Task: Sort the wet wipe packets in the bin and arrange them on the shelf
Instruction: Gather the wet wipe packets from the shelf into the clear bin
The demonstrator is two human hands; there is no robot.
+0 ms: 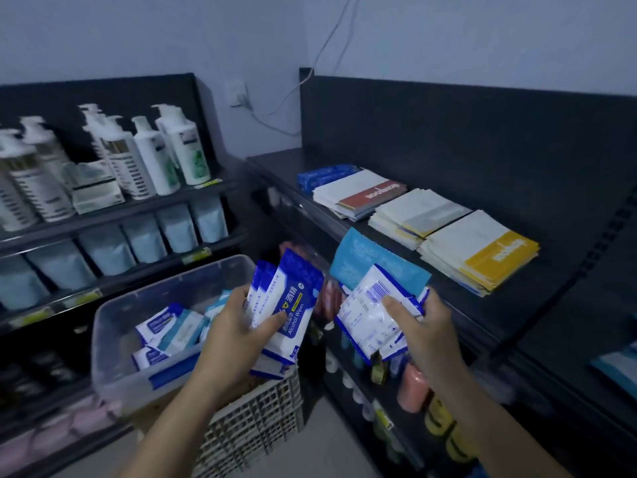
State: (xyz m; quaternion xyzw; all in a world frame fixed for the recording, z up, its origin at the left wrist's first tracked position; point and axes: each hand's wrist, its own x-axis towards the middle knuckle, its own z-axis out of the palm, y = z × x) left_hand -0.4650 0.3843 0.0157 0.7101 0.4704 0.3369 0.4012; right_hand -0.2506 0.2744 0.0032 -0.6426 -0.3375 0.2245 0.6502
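My left hand grips a bundle of blue-and-white alcohol wipe packets above the right side of the clear plastic bin. My right hand holds a second bundle of wipe packets, white backs up, with a light-blue packet behind them, just below the front edge of the dark shelf. More wipe packets lie loose in the bin. On the shelf sit a blue packet stack and flat stacks with red, grey and yellow labels.
The bin rests on a white lattice crate on the floor. White pump bottles and pale-blue pouches fill the left shelving. Small bottles line the lower right shelves. A cable hangs down the wall.
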